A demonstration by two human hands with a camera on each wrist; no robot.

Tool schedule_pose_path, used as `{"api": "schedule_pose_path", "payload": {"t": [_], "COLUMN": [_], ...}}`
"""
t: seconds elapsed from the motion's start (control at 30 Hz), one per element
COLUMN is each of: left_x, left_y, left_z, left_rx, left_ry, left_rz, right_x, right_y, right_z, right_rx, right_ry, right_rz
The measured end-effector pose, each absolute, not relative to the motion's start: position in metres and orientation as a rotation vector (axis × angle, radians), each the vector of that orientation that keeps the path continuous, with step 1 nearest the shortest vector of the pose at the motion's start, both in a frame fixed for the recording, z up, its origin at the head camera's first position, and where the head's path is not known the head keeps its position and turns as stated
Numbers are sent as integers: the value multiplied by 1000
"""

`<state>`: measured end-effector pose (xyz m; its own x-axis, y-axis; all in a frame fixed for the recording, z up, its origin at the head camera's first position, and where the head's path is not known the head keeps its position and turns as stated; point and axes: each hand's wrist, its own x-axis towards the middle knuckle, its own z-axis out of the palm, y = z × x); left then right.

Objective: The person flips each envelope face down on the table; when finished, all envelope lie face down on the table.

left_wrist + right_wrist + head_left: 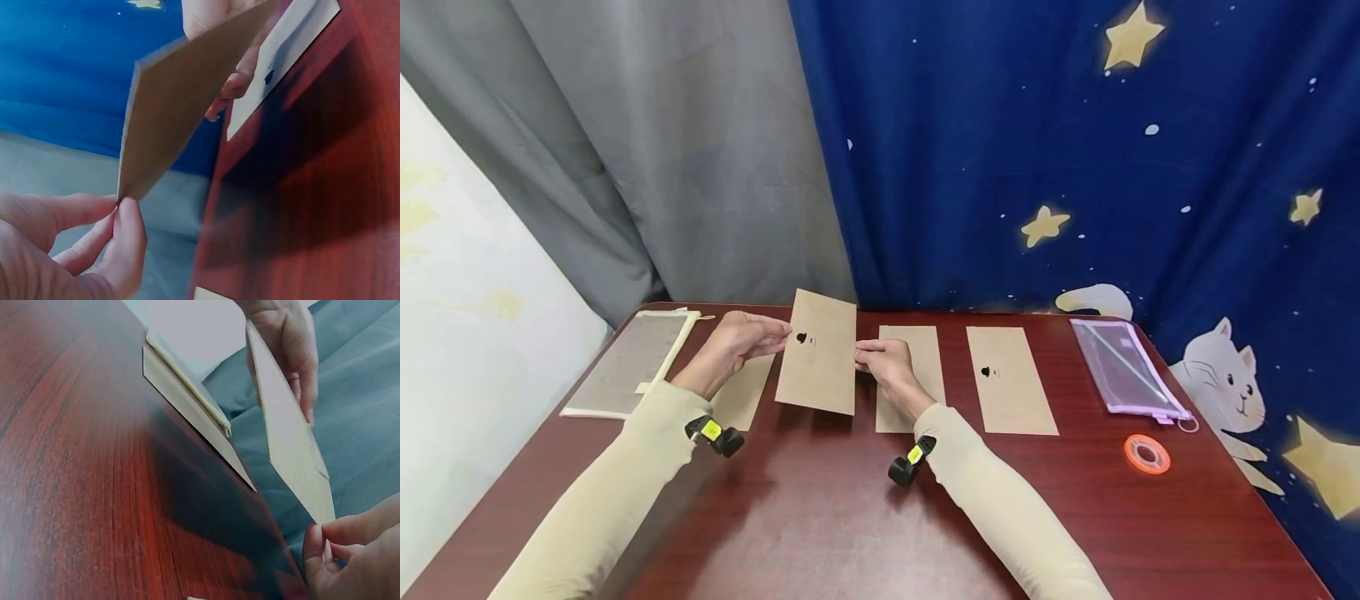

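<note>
A brown kraft-paper rectangle with a small black hat print is held upright, slightly tilted, above the table; whether it is a card, envelope or thin booklet I cannot tell. My left hand pinches its left edge between thumb and fingers, also seen on the edge of the paper in the left wrist view. On the opposite edge, my right hand pinches with thumb and fingertips. Similar brown rectangles lie flat: one under the left hand, one partly behind the right hand, one farther right.
A cream-edged mesh zip pouch lies at the table's left. To the right are a purple mesh zip pouch and an orange ring-shaped spool. Grey curtain and blue star-patterned curtain hang behind the dark red table.
</note>
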<state>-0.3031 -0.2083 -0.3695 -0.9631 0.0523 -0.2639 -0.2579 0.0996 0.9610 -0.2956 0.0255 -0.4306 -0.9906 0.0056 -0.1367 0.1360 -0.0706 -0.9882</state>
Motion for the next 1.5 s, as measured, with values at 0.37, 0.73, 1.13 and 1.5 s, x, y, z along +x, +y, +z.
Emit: {"api": "schedule_pose_path", "payload": {"t": [0.37,0.73,1.13,1.5], "left_x": [-302,-301,-300,-302], "left_y": [-204,-191,-172,-171], "left_z": [-352,-331,-324,-342], "left_rx": [-145,-189,-147,-170], "left_ry": [2307,2552,2808,2568], "left_rz": [1844,1751,1590,1900], "right_x": [-300,-258,-247,-251], "right_y": [26,-23,-56,-53], "right_z": [-424,-366,-349,-347], "right_rx": [74,-694,-536,-432], "right_ry": [2204,3192,3460,3499], "right_rz": [-2120,-1212,-460,-480]}}
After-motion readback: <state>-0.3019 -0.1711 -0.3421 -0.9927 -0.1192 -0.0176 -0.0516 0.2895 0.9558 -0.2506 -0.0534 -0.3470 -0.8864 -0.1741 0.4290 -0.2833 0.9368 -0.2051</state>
